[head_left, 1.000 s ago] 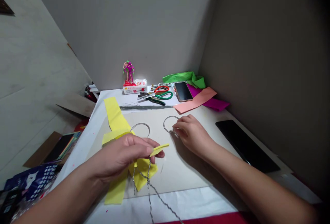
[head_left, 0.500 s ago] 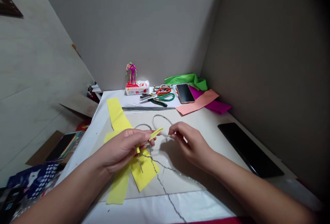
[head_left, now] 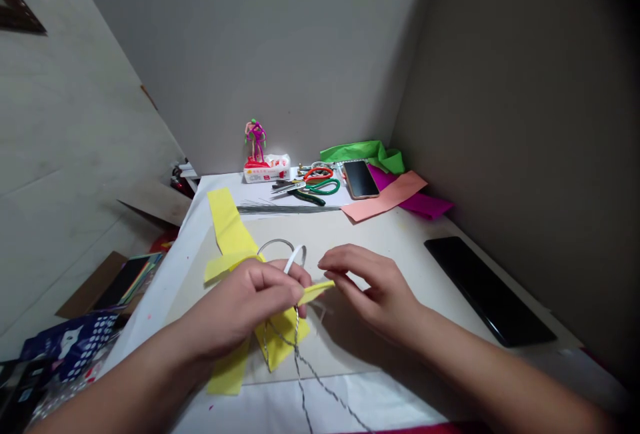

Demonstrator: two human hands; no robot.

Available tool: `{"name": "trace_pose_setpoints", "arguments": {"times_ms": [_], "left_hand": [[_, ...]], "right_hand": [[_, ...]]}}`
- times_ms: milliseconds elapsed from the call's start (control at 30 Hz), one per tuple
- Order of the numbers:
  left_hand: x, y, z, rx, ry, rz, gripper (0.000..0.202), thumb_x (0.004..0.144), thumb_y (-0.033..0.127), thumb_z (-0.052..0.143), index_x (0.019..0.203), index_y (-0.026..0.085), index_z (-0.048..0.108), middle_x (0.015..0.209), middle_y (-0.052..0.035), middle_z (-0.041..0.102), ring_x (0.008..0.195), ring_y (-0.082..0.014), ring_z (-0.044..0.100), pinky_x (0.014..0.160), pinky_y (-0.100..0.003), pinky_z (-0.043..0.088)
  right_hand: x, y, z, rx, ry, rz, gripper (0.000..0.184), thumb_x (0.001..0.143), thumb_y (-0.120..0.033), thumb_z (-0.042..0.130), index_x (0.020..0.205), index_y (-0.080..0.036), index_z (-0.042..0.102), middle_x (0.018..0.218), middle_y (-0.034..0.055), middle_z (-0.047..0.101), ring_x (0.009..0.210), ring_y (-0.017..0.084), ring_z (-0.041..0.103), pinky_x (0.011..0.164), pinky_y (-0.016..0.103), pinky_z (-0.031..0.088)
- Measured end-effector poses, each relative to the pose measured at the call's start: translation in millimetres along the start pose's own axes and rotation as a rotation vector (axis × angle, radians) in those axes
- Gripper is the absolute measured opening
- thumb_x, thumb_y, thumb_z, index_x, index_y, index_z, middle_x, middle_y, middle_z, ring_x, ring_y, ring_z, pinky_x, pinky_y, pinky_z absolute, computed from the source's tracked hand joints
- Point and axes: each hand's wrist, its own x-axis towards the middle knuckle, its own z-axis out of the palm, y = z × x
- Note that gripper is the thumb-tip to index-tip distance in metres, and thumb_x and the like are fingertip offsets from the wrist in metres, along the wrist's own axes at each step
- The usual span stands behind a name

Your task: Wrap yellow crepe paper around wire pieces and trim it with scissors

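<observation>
My left hand (head_left: 253, 301) pinches a narrow folded yellow strip (head_left: 319, 291), whose tip points right. The same hand grips a figure of twisted wire (head_left: 299, 364), with strands hanging toward the table's front edge and a rounded wire loop (head_left: 276, 241) rising behind the fingers. A thin white band (head_left: 295, 259) curls up from the fingers. Just right of the yellow tip, my right hand (head_left: 375, 287) hovers with thumb and forefinger slightly apart and nothing visible between them. Wider yellow paper strips (head_left: 227, 217) lie under and behind my left hand.
Scissors (head_left: 310, 184), loose straight wires (head_left: 280, 209) and a phone (head_left: 361, 179) lie at the back. A small figure (head_left: 256, 141) stands on a box (head_left: 267, 171). Green (head_left: 360, 152) and salmon (head_left: 385, 201) sheets lie back right; a black slab (head_left: 487, 287) lies right.
My right hand has let go of the thin band, which now curls near my left fingers. My left hand has moved slightly right and down with the strip and wire.
</observation>
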Motion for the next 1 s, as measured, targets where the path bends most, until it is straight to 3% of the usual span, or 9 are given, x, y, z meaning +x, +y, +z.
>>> {"name": "trace_pose_setpoints", "arguments": {"times_ms": [133,300,600,700,867,1000], "left_hand": [[-4.0,5.2,11.9,0.209,-0.131,0.032,0.023,0.084,0.017,0.054,0.068,0.016,0.071,0.088,-0.0015,0.062,0.081,-0.0138,0.055,0.076,-0.024,0.04],[-4.6,7.3,24.4,0.436,-0.174,0.07,0.029,0.084,0.015,0.049,0.056,0.015,0.056,0.069,0.0016,0.052,0.072,-0.0119,0.047,0.069,-0.023,0.036],[-8.9,9.4,33.7,0.397,-0.235,0.0,0.037,0.083,0.012,0.045,0.052,0.017,0.026,0.057,0.0055,0.027,0.057,-0.0089,0.027,0.057,-0.023,0.027],[-9.1,8.2,33.2,0.406,-0.256,-0.019,0.035,0.084,0.014,0.044,0.052,0.017,0.033,0.057,0.0052,0.03,0.058,-0.0094,0.029,0.057,-0.024,0.026],[-10.4,5.1,31.9,0.406,-0.263,-0.068,0.029,0.086,0.018,0.045,0.068,0.014,0.067,0.06,0.0027,0.051,0.062,-0.0113,0.045,0.059,-0.023,0.032],[-9.4,2.6,32.9,0.345,-0.231,-0.051,0.027,0.085,0.018,0.049,0.077,0.015,0.075,0.067,0.0004,0.062,0.065,-0.0121,0.053,0.061,-0.022,0.038]], "right_hand": [[-2.6,-14.3,-0.1,0.103,0.045,-0.003,0.025,0.085,-0.006,0.057,0.107,-0.017,0.064,0.094,0.0072,0.067,0.082,0.015,0.063,0.072,0.027,0.053],[-5.1,-20.9,2.8,0.169,0.016,-0.05,0.027,0.084,-0.007,0.059,0.109,-0.017,0.065,0.094,0.0088,0.068,0.084,0.015,0.064,0.073,0.028,0.055],[-3.6,-27.4,2.0,0.266,-0.045,-0.007,0.021,0.08,-0.005,0.063,0.094,-0.019,0.069,0.092,0.0065,0.068,0.084,0.015,0.064,0.076,0.027,0.054],[-3.6,-31.1,1.4,0.314,-0.108,0.074,0.021,0.079,0.0,0.06,0.089,-0.017,0.067,0.091,0.0055,0.065,0.087,0.014,0.062,0.077,0.026,0.052],[-6.3,-32.2,2.2,0.352,-0.124,0.142,0.018,0.079,0.0,0.059,0.083,-0.018,0.06,0.087,0.0026,0.063,0.081,0.012,0.061,0.075,0.024,0.051],[-7.6,-27.8,3.3,0.25,-0.079,0.021,0.019,0.083,-0.006,0.058,0.098,-0.017,0.062,0.088,0.0055,0.067,0.08,0.014,0.062,0.073,0.026,0.052]]}}
